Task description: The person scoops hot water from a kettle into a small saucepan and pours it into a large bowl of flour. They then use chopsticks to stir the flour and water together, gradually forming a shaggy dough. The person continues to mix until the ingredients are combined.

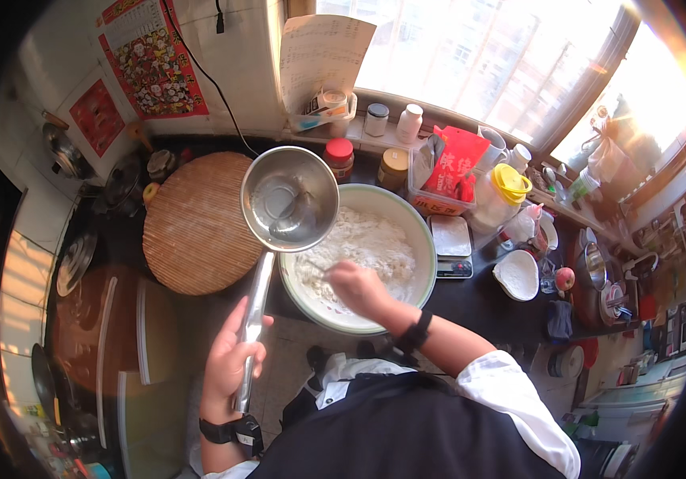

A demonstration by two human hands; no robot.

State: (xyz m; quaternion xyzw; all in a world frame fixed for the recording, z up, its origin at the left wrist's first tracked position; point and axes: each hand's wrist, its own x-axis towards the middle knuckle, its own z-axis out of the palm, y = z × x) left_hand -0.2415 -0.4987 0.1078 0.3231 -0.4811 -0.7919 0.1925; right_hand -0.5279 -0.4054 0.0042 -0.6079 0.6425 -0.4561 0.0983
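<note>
A stainless steel ladle (289, 199) with a long handle is in my left hand (234, 349); water appears to lie in its bowl, which is over the left rim of a large white basin (429, 251). Floury, clumped dough (379, 245) fills the bottom of the basin. My right hand (355, 287) is inside the basin, closed around what seem to be thin chopsticks (317, 266), whose far ends are blurred over the flour.
A round slatted board (199, 221) lies left of the basin. To the right are a kitchen scale (452, 245), a white bowl of flour (516, 275) and an apple (564, 278). Behind stand a red-lidded jar (338, 158), a yellow-lidded container (501, 191) and a plastic box with packets (441, 200).
</note>
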